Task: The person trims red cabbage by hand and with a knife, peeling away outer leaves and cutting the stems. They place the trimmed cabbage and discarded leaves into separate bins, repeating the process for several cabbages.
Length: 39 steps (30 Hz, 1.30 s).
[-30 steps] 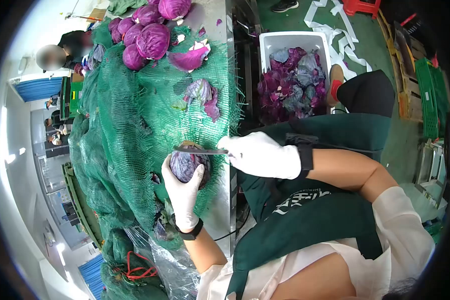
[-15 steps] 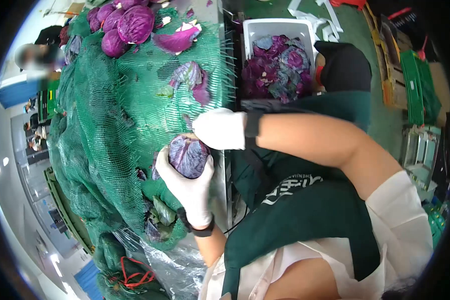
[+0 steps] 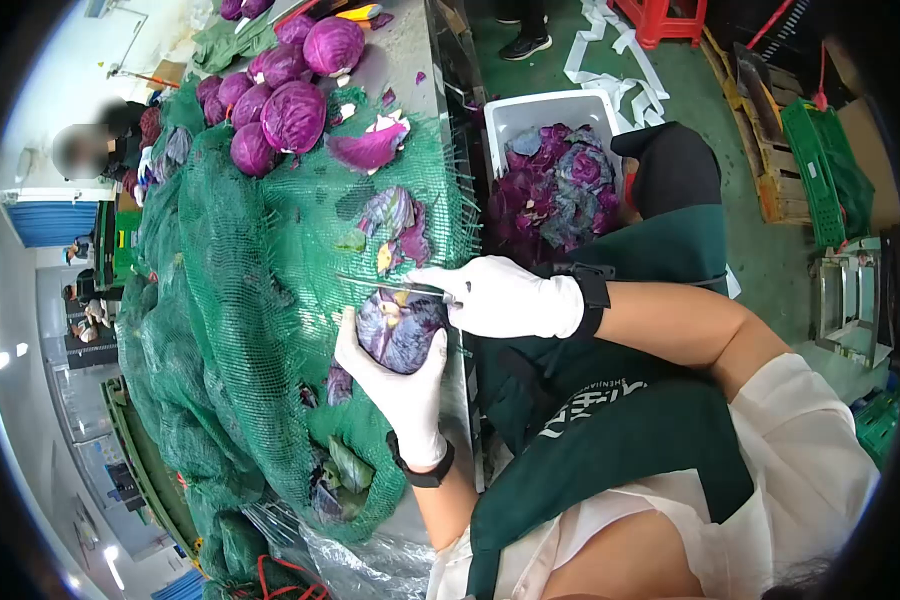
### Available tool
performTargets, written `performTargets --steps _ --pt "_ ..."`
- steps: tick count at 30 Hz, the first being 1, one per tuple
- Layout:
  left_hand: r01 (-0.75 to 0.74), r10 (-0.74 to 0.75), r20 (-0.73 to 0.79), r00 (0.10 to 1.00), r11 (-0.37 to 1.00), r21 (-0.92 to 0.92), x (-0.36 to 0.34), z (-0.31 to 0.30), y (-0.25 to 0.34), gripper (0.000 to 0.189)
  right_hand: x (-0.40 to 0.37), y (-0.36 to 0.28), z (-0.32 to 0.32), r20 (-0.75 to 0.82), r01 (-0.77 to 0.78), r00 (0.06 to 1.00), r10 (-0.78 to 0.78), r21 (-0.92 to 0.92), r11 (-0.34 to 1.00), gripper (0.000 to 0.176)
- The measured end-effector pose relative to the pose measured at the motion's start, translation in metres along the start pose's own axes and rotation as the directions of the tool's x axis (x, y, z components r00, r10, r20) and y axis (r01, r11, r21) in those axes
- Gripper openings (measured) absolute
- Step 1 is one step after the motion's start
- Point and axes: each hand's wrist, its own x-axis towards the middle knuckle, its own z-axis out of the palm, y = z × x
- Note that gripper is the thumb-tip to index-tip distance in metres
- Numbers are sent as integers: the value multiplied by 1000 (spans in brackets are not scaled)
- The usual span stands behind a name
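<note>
Cabbage [image 3: 402, 338], red, one head: we list it over the green netting [image 3: 225, 215] on the worktable [image 3: 410, 50], pale stem end facing up, outer leaves greyish violet. Left hand [image 3: 402, 392], white-gloved: we record it closed around the near side of this head, thumb on one flank and fingers on the other. Right hand [image 3: 515, 300], likewise gloved: we enter it as gripping a knife [image 3: 382, 283], a finger extended along it. The thin blade lies across the stem end; whether it touches, we cannot tell.

Leaves [image 3: 395, 212], purple, trimmed: we note a loose cluster on the mesh just beyond the knife. Heads [image 3: 295, 115], smooth, bright purple: we log a heap farther along the metal surface. Bin [image 3: 550, 98], white: we place it beside the table, holding purple and greyish trimmings [image 3: 560, 190]. Stool [image 3: 667, 22], red: we find it on the floor beyond the bin.
</note>
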Motion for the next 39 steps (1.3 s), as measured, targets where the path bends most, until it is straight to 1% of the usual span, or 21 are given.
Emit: performTargets --steps 3,8,10,11,13,14,15,16,17,18,19,21,23,25,27,29,30,33,34,35,39 --pt "13 -14 11 1000 999 49 -2 1 1 99 -5 0 3 -56 76 995 -79 -68 995 68" --pt "67 -67 -6 998 998 3 -4 8 4 100 -8 -2 11 -7 55 998 -56 -110 992 82" --pt "101 -102 -8 995 995 -15 -8 12 7 101 -6 3 16 -68 30 997 -31 -21 999 76" --pt "80 -80 -33 996 997 -4 -11 12 8 101 3 13 24 -211 57 974 -80 -113 992 62" --pt "2 3 -90 996 998 56 -21 13 7 101 24 48 22 -276 80 958 -75 10 997 47" --pt "47 -49 -111 993 999 -18 -24 12 3 102 27 69 21 -196 227 961 -193 168 959 41" --pt "94 -106 -127 986 991 -91 -27 10 1 103 23 29 -16 129 -305 952 279 505 807 35" --pt "134 -149 -93 984 979 -156 -28 5 0 103 31 59 -6 -106 -90 988 116 225 970 33" --pt "171 -189 -62 980 960 -220 -27 -2 -3 104 39 87 8 -270 95 955 -126 -123 988 31" --pt "166 -172 0 985 951 -262 -27 -9 -8 105 25 35 -17 -298 -67 952 65 1 998 29" --pt "173 -182 -12 983 951 -257 -25 -14 -11 105 22 18 -18 -315 -17 949 4 -38 999 34" --pt "112 -98 114 989 985 -128 -24 -25 -15 107 16 -13 -13 -264 76 961 -77 -14 997 42" --pt "158 -121 162 979 958 -238 -20 -32 -16 108 19 -21 -13 -71 74 995 -72 29 997 47" --pt "239 -253 12 967 895 -377 -15 -36 4 108 37 9 13 -56 137 989 -138 -13 990 44" --pt "130 -133 -87 987 991 -32 -16 -48 -7 101 31 5 12 -51 89 995 -88 27 996 40" --pt "-35 12 121 993 982 187 -15 -54 -2 96 22 -3 10 -5 -17 1000 18 152 988 36" --pt "139 -145 144 979 989 56 -16 -45 2 96 19 -5 12 14 -7 1000 5 147 989 36" --pt "276 -276 -1 961 960 -39 -7 -20 6 97 14 -6 10 13 67 998 -68 64 996 38" --pt "279 -279 -11 960 959 -43 -5 -19 7 97 13 -4 9 1 130 992 -130 -55 990 42" --pt "265 -265 24 964 963 -47 -3 -19 8 96 13 -4 6 -6 189 981 -193 -177 966 47" --pt "130 -132 51 990 991 41 -1 -14 17 92 15 -10 -6 47 319 946 -321 -314 894 66"
